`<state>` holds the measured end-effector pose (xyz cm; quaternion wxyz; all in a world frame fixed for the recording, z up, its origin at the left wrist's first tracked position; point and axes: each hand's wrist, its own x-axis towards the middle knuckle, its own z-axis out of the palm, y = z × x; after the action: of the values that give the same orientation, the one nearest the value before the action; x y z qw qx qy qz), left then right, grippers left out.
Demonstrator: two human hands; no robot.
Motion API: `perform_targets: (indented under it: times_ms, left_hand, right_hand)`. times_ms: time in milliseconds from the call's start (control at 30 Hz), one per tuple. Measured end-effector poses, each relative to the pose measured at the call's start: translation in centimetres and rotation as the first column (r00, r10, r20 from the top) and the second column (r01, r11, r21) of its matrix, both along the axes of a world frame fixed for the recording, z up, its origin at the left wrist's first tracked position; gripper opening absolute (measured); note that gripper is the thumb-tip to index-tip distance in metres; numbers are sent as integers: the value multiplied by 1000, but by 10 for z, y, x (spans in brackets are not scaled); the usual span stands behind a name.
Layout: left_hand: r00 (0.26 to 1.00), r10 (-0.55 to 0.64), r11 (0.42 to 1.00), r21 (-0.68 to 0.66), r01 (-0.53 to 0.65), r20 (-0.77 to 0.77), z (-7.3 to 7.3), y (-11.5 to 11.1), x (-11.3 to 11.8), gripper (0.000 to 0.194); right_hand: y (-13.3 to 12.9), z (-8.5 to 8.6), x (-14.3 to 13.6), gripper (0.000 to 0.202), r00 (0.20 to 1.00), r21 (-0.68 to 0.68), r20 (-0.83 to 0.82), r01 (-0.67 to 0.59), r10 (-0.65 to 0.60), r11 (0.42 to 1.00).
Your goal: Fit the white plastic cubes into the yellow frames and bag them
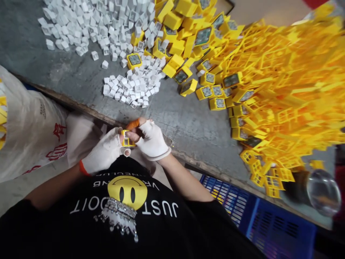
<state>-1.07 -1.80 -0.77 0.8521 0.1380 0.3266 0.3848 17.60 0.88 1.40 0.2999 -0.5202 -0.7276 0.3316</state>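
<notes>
Lettering in white on black short-sleeved T-shirt (194,230), upside down in view: JUST and DO IT, apart on either side of round yellow smiley print (127,193); red characters, not clearly readable, on white woven sack (35,122). Small yellow plastic open frame (124,139) between both hands, before the torso, near grey tabletop (185,118); long axis running roughly from torso toward tabletop, windows in line along it. Left hand (105,148), white-gloved, fingers curled, pinching one side; right hand (151,139), white-gloved, orange-covered fingertip, nearly closed, pinching the other
</notes>
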Motion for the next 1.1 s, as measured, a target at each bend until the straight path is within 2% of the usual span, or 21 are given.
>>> perform_targets:
  times_ms: [100, 167, 200, 267, 333, 400, 467, 533, 633, 700, 767, 900, 1000, 1100]
  left_hand:
    - [996, -76, 997, -12, 77, 56, 1, 1, 1, 38]
    - [992, -102, 995, 2, 102, 70, 3, 3, 1, 46]
    - [993, -97, 995, 9, 96, 64, 4, 4, 2, 48]
    - [999, -49, 999, 11, 49, 17, 6, 6, 2, 44]
    - [999, 11, 1000, 3, -11, -42, 7, 9, 2, 36]
    - [995, 59, 998, 10, -58, -83, 9, 11, 2, 33]
    - [991, 84, 996, 30, -81, -109, 10, 12, 2, 37]
    - [984, 107, 994, 52, -100, -140, 11, 12, 3, 41]
    - [981, 121, 991, 78, -110, -154, 11, 10, 3, 44]
    - [984, 115, 990, 98, -102, -133, 10, 9, 3, 47]
    - [989, 104, 989, 117, -91, -109, 9, 8, 3, 49]
    - [991, 90, 984, 164, -73, -103, 6, 5, 4, 48]
    - [985, 97, 977, 203, -67, -140, 4, 2, 4, 46]
    - [977, 114, 971, 230, -70, -181, -1, -2, 0, 43]
  right_hand:
    - [-3, -7, 7, 38, 999, -43, -42, -22, 20, 999]
    - [3, -11, 21, 31, 998, 5, -54, -37, 38, 999]
    - [10, -12, 30, 27, 1000, 45, -27, -4, 5, 999]
    - [29, -14, 49, 20, 980, 135, 133, 128, -146, 983]
    - [52, -15, 62, 15, 885, 199, 380, 206, -269, 958]
    - [72, -15, 66, 16, 785, 186, 572, 158, -238, 970]
    - [83, -14, 64, 13, 764, 147, 622, 100, -171, 984]
    - [81, -14, 60, 7, 837, 136, 522, 108, -164, 985]
    - [60, -13, 54, 19, 977, 44, 120, 170, -174, 984]
    - [41, -12, 48, 33, 974, -95, -164, 143, -157, 985]
    - [25, -11, 38, 44, 929, -198, -336, 91, -155, 976]
    - [5, -12, 17, 51, 892, -251, -397, 123, -218, 960]
    - [-2, -14, 6, 51, 891, -255, -367, 181, -268, 950]
    - [-7, -15, 1, 53, 922, -231, -290, 192, -256, 954]
